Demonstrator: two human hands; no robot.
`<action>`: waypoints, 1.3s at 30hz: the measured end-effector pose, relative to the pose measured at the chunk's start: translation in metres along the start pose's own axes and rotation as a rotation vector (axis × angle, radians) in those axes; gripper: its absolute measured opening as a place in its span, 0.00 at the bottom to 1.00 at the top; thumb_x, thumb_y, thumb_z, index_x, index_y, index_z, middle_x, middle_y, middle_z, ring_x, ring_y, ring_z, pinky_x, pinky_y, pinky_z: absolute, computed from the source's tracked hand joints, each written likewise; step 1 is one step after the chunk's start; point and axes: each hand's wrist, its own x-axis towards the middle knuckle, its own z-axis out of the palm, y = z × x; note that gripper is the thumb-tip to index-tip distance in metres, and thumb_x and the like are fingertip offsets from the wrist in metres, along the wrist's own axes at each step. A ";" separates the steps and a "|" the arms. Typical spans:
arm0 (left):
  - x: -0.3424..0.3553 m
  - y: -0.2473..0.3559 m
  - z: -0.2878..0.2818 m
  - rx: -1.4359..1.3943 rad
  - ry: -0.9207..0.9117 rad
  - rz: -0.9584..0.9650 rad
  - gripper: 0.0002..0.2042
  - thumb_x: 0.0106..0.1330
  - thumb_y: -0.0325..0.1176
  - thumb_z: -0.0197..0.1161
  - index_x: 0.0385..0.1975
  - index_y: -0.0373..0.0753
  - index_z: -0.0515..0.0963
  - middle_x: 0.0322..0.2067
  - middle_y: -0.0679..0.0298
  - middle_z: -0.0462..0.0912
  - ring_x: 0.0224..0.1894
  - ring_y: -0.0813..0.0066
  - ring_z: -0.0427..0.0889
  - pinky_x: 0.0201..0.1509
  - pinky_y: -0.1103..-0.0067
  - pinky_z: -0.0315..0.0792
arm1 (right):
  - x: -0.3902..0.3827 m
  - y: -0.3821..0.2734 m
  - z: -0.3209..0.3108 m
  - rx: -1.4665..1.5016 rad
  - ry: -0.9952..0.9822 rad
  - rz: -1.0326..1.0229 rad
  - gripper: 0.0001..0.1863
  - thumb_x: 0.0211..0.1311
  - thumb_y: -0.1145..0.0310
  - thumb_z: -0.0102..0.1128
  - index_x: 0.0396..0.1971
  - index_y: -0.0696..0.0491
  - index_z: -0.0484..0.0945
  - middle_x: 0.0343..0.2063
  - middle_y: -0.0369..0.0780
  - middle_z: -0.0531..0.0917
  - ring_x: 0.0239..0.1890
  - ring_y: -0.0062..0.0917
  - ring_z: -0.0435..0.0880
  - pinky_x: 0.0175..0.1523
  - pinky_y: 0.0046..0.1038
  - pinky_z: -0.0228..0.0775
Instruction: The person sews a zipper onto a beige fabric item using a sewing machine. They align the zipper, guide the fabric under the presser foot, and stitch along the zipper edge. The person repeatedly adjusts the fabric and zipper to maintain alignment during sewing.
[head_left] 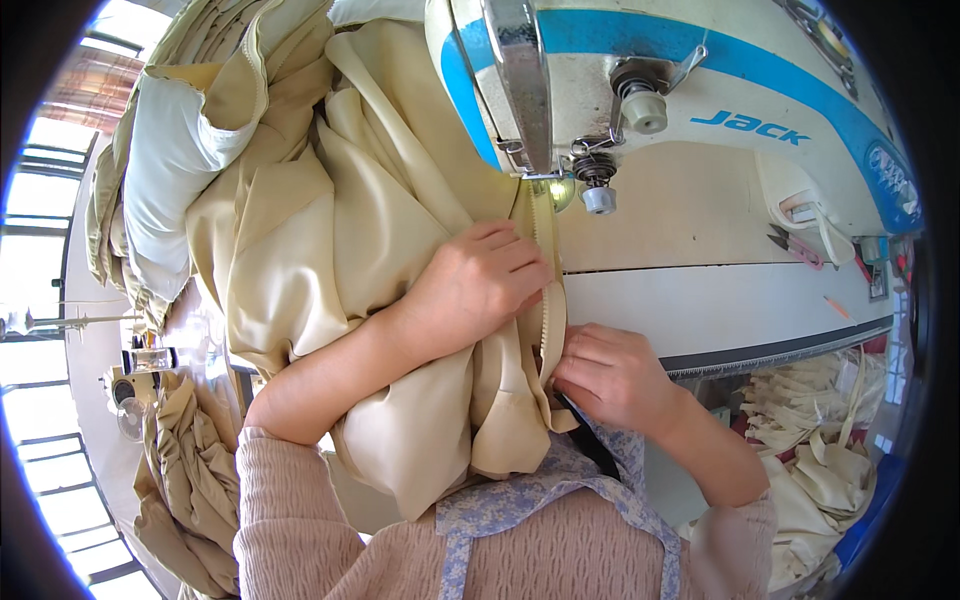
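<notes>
A large piece of shiny beige fabric (400, 170) drapes over the sewing machine's bed and down across my lap. Along its right edge runs a zipper tape (548, 310) with pale teeth, leading up under the head of the white and blue sewing machine (640, 40). My left hand (490, 275) lies over the fabric with its fingers curled closed on the cloth beside the zipper. Lower and to the right, my right hand (615, 380) pinches the zipper tape's edge near the table's front. The needle area is mostly hidden behind the machine head.
Pink-handled thread snips (798, 248) lie on the table at the right. A ruler strip (780, 350) follows the front edge. More beige fabric is heaped at the far left (190, 120), lower left (185, 480) and lower right (825, 480).
</notes>
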 end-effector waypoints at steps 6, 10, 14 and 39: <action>0.010 -0.013 -0.003 -0.009 0.054 0.017 0.11 0.51 0.25 0.72 0.36 0.39 0.83 0.35 0.63 0.84 0.39 0.61 0.84 0.50 0.69 0.79 | 0.008 0.010 -0.004 -0.041 0.002 -0.010 0.12 0.46 0.76 0.70 0.34 0.54 0.83 0.34 0.36 0.83 0.40 0.29 0.84 0.41 0.28 0.81; 0.007 -0.013 -0.010 -0.108 0.018 -0.067 0.15 0.51 0.23 0.72 0.41 0.39 0.86 0.39 0.63 0.87 0.41 0.60 0.85 0.52 0.68 0.79 | 0.005 0.009 -0.002 -0.044 0.051 -0.036 0.14 0.45 0.76 0.69 0.36 0.55 0.83 0.34 0.36 0.83 0.41 0.29 0.84 0.44 0.29 0.81; 0.009 -0.012 -0.011 -0.113 0.025 -0.061 0.14 0.51 0.24 0.72 0.40 0.38 0.86 0.37 0.62 0.87 0.40 0.59 0.85 0.50 0.68 0.79 | 0.005 0.010 -0.002 -0.008 0.057 -0.035 0.15 0.45 0.74 0.69 0.37 0.55 0.83 0.33 0.36 0.83 0.41 0.29 0.84 0.44 0.29 0.81; -0.005 -0.016 -0.050 0.005 -0.140 -0.074 0.17 0.68 0.36 0.67 0.56 0.44 0.82 0.35 0.60 0.86 0.34 0.57 0.86 0.38 0.69 0.81 | 0.005 -0.021 -0.017 0.531 -0.360 -0.068 0.14 0.53 0.68 0.65 0.39 0.55 0.84 0.41 0.44 0.85 0.44 0.40 0.82 0.53 0.38 0.77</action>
